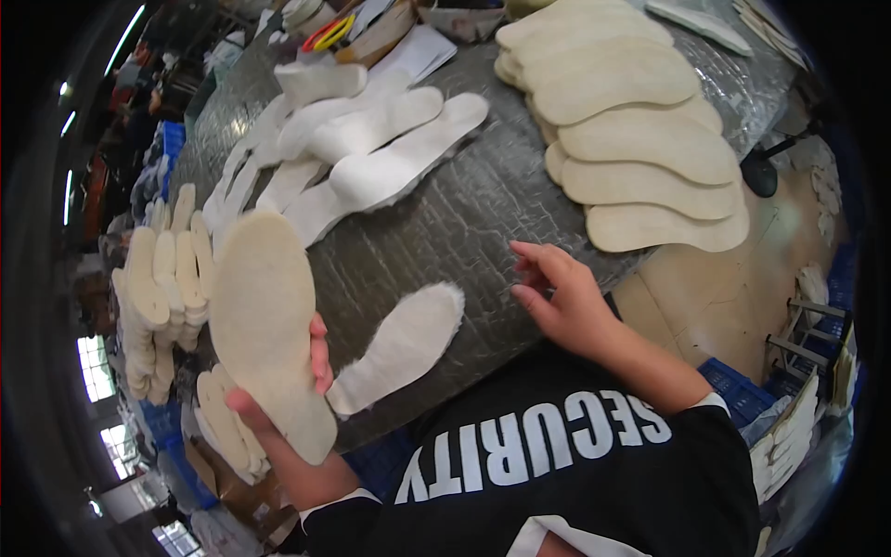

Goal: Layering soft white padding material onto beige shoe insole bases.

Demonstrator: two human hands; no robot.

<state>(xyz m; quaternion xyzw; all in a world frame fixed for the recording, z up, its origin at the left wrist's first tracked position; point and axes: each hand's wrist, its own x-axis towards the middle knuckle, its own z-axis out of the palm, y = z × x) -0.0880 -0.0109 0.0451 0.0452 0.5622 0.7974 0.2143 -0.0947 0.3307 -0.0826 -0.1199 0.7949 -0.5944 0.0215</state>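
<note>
My left hand (pixel 295 464) is closed around a cream insole (pixel 264 306), held up over the table's near left edge. The thumb lies along the insole's left side and the fingertips show at its right. My right hand (pixel 564 292) hovers over the table near its front edge, fingers slightly curled and thumb apart, with nothing in it. On the table between my hands lies a single fluffy-edged white insole (pixel 401 348), touched by neither hand.
White insoles (pixel 371 153) are heaped at the far left of the dark table (pixel 483 209). Overlapping cream insoles (pixel 640 130) stand in rows at the right. More insole stacks (pixel 162 288) sit beyond the left edge. Yellow-and-red-handled scissors (pixel 329 32) lie at the back.
</note>
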